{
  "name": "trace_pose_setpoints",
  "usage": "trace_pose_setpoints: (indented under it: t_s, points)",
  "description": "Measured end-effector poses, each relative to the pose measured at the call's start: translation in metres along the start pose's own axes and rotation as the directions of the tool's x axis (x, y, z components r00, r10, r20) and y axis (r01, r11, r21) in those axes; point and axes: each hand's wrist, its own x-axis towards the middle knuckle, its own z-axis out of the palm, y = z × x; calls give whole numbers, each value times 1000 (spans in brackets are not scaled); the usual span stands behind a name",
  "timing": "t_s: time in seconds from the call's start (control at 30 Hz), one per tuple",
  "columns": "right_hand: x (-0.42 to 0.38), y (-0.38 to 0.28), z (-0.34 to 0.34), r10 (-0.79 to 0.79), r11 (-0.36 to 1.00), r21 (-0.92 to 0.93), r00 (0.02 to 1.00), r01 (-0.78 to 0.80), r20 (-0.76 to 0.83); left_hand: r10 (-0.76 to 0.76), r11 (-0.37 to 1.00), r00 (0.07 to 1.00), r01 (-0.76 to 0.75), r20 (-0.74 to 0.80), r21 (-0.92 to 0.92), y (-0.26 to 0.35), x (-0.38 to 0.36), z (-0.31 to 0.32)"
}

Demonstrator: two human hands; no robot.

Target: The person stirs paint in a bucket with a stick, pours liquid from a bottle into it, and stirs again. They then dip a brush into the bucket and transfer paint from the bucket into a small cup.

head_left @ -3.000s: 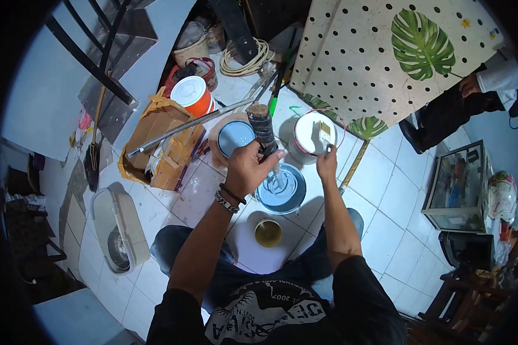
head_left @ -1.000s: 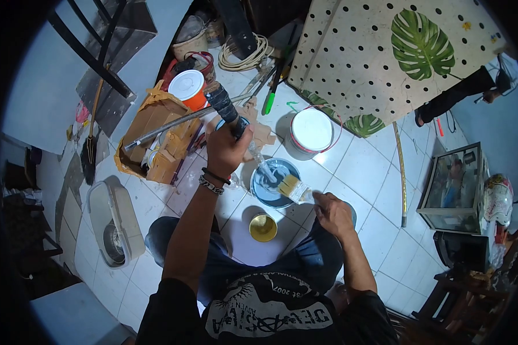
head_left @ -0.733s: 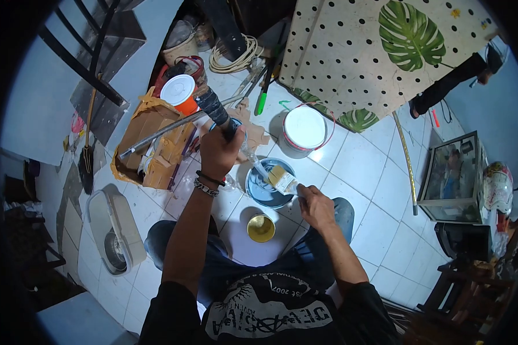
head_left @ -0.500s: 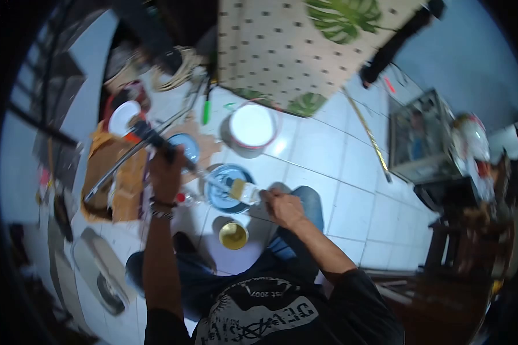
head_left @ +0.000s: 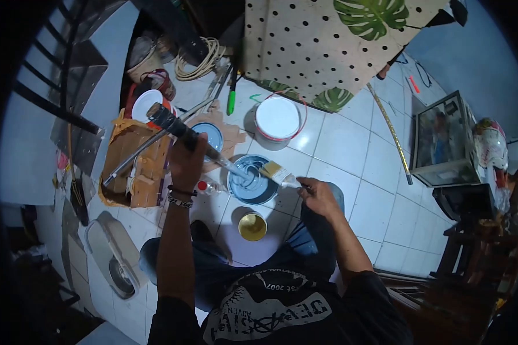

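Head view | your left hand is gripping the stick, dipping into the tub | your right hand is pinching the brush at its two o'clock

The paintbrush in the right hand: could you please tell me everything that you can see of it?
The paintbrush is broad and flat, with yellowish bristles, a whitish middle and a pale handle. The fingers of the right hand pinch the handle's end. The bristles point away from that hand, over the rim of the basin of blue liquid; whether they touch the liquid, I cannot tell.
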Motion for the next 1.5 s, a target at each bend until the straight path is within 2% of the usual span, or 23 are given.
trace_pose_setpoints:
  t_s: [0.23, 0.33, 0.5, 0.6, 0.7, 0.8, 0.9, 1.0, 1.1, 1.2, 1.4, 1.5]
  points:
    - [21, -29, 9, 15, 962, -275, 999, -7, 30, 4, 1000, 1000, -5, -25, -14, 1, -5, 3]
    - [13, -18, 18, -112, 952, -286, 994, 108, 1, -19, 998, 994, 13, -109, -59, 6, -5, 0]
    - [-9, -22, 29, -37, 959, -281, 999, 32, -13, -56, 995, 975, 37, -217, -89, -3, -4, -1]
    - [-15, -23, 29, -9, 964, -267, 1000, 3, -19, -73, 953, 982, 18, -172, -302, -4, -3, 0]
    - [-15, -17, 27, -10, 974, -228, 999, 1, -37, -146, 929, 989, 133, -12, -345, 8, -7, -8]
    - [-15, -8, 27, -22, 985, -174, 998, 11, -61, -249, 889, 958, 285, 143, -358, 15, -11, -16]
    - [-12, -1, 28, -27, 991, -130, 997, 17, -71, -221, 884, 950, 292, 222, -366, 23, -13, -19]
    - [-10, 2, 32, -29, 992, -124, 998, 21, -64, -265, 843, 897, 393, 353, -366, 29, -15, -26]
    - [-9, 6, 38, -20, 995, -104, 998, 14, -57, -62, 899, 944, 194, 323, -394, 41, -21, -19]
    - [-9, 8, 41, -2, 996, -85, 999, -3, -50, 13, 948, 960, 76, 278, -308, 41, -24, -13]
    - [-11, 5, 38, 7, 997, -76, 997, -12, -73, 19, 959, 990, 22, 140, -281, 39, -21, -5]
    - [-13, 4, 35, -14, 994, -106, 996, 4, -93, -69, 944, 985, 114, 155, -309, 38, -20, -6]
